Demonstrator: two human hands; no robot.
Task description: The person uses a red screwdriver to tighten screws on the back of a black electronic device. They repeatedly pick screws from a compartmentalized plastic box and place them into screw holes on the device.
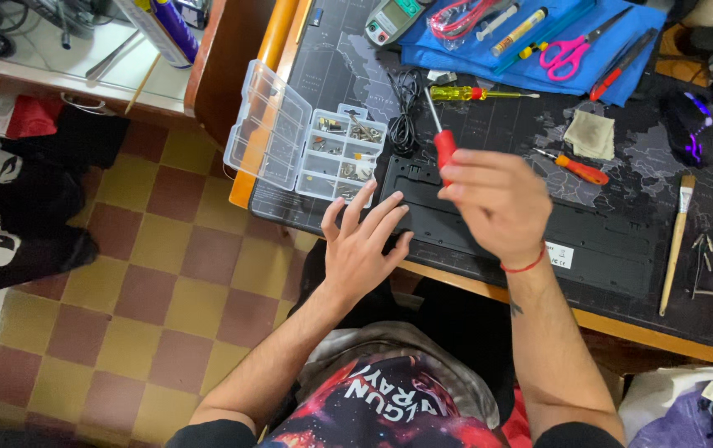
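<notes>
Parts box [323,145] left of keyboard [588,241]; brush [676,241] right; scissors [568,51] behind.

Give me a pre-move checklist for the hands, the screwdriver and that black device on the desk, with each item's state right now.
1. Right hand grips the red-handled screwdriver: ok.
2. Left hand steadies the black device, fingers spread at its left end: ok.
3. Screwdriver tip seated on the device: not ok, shaft points up and away.
4. Clear parts organizer open, beside the device: ok.
5. Spare orange screwdriver lying close by: ok.
6. Screws still in the device: cannot tell.
</notes>
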